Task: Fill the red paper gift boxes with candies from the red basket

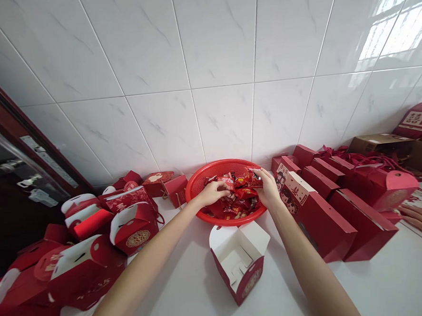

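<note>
White tabletop (183,283), candies (243,194) in red basket (202,174) partly behind both hands (213,193) (268,189)

Basket (219,169) base — hidden beneath sweets (245,193)

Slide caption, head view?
Left hand among wrapped packets in a red basket, right hand holding one, open white-lined box in front.

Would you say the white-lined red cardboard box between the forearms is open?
The box is open: its flaps are spread, exposing the white interior.
</note>
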The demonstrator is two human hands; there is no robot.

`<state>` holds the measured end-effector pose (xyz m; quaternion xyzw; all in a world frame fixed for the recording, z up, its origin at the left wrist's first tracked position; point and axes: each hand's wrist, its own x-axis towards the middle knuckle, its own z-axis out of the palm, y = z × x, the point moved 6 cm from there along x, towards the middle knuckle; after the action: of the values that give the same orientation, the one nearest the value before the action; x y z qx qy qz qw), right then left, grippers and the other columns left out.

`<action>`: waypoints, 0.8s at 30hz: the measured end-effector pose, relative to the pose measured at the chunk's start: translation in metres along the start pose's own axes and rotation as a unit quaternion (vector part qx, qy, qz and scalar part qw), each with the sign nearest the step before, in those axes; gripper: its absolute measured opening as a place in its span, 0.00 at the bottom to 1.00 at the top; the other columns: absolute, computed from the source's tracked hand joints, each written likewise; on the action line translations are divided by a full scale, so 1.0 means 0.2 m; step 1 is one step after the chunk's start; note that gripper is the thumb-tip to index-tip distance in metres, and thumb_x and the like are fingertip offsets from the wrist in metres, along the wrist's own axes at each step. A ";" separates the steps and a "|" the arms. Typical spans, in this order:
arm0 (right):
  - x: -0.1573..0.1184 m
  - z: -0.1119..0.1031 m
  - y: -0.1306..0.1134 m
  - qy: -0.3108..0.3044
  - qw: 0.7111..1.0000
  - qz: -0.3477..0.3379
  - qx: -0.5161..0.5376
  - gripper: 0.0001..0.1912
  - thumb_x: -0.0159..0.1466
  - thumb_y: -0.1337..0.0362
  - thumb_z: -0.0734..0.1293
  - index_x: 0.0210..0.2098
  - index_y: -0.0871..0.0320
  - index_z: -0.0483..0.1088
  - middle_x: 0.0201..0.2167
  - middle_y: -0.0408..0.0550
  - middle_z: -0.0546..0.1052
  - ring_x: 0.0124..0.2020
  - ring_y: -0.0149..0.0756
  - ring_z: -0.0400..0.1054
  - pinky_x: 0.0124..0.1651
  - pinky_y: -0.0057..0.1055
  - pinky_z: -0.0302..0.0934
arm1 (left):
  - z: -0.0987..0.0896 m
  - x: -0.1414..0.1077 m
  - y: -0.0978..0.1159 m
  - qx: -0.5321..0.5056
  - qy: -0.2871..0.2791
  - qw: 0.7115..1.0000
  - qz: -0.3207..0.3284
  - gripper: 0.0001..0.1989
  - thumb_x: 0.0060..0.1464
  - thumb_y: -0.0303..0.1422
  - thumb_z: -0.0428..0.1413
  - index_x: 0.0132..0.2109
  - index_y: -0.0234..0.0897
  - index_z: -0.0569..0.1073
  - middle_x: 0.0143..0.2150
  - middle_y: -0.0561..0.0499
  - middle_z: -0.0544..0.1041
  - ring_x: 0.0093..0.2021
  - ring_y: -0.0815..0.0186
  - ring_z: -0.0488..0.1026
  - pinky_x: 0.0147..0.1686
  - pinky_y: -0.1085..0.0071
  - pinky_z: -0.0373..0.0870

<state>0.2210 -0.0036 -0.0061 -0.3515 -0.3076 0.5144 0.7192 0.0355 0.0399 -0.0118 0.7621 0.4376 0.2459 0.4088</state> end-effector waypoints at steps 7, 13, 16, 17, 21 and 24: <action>0.00 0.01 0.02 -0.032 0.999 0.017 -0.003 0.11 0.47 0.58 0.77 0.27 0.54 0.75 0.30 0.41 0.79 0.33 0.37 0.73 0.31 0.29 0.66 | -0.06 -0.07 0.04 -0.119 0.080 0.989 0.036 0.21 0.48 0.47 0.63 0.43 0.35 0.78 0.37 0.48 0.80 0.32 0.65 0.76 0.37 0.65 0.75; -0.06 0.09 -0.01 -0.140 0.984 0.101 -0.046 0.13 0.48 0.57 0.78 0.30 0.55 0.79 0.31 0.45 0.80 0.31 0.37 0.71 0.28 0.31 0.67 | -0.05 -0.23 0.11 -0.206 0.168 0.960 0.091 0.15 0.45 0.41 0.65 0.38 0.36 0.81 0.50 0.44 0.81 0.57 0.53 0.73 0.55 0.59 0.71; -0.09 0.13 -0.06 -0.167 0.979 0.103 -0.058 0.14 0.48 0.56 0.78 0.32 0.55 0.80 0.34 0.46 0.81 0.34 0.38 0.72 0.29 0.30 0.67 | -0.05 -0.30 0.14 -0.236 0.186 0.947 0.116 0.11 0.44 0.37 0.67 0.36 0.38 0.82 0.55 0.43 0.79 0.61 0.51 0.70 0.57 0.57 0.70; -0.11 0.14 -0.08 -0.172 0.978 0.100 -0.064 0.15 0.48 0.56 0.78 0.33 0.55 0.80 0.35 0.47 0.81 0.35 0.39 0.73 0.30 0.29 0.67 | -0.04 -0.32 0.16 -0.235 0.185 0.946 0.122 0.10 0.44 0.36 0.67 0.36 0.39 0.83 0.55 0.44 0.79 0.61 0.50 0.70 0.58 0.56 0.69; -0.18 0.19 -0.16 -0.197 0.972 0.086 -0.094 0.13 0.51 0.56 0.78 0.33 0.56 0.80 0.34 0.45 0.80 0.37 0.38 0.73 0.35 0.27 0.67 | -0.03 -0.41 0.21 -0.244 0.181 0.942 0.145 0.08 0.48 0.38 0.66 0.35 0.39 0.84 0.56 0.43 0.79 0.61 0.50 0.70 0.59 0.55 0.69; -0.24 0.22 -0.22 -0.203 0.971 0.073 -0.104 0.11 0.52 0.57 0.77 0.30 0.56 0.78 0.31 0.43 0.79 0.35 0.35 0.72 0.38 0.27 0.66 | -0.01 -0.47 0.22 -0.246 0.188 0.942 0.131 0.08 0.49 0.38 0.67 0.35 0.40 0.84 0.54 0.43 0.79 0.60 0.50 0.71 0.58 0.55 0.70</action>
<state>0.1958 -0.0511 0.0510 -0.3341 -0.4722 0.5910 0.5622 0.0086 -0.0539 0.0252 0.6280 0.3287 0.5363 0.4581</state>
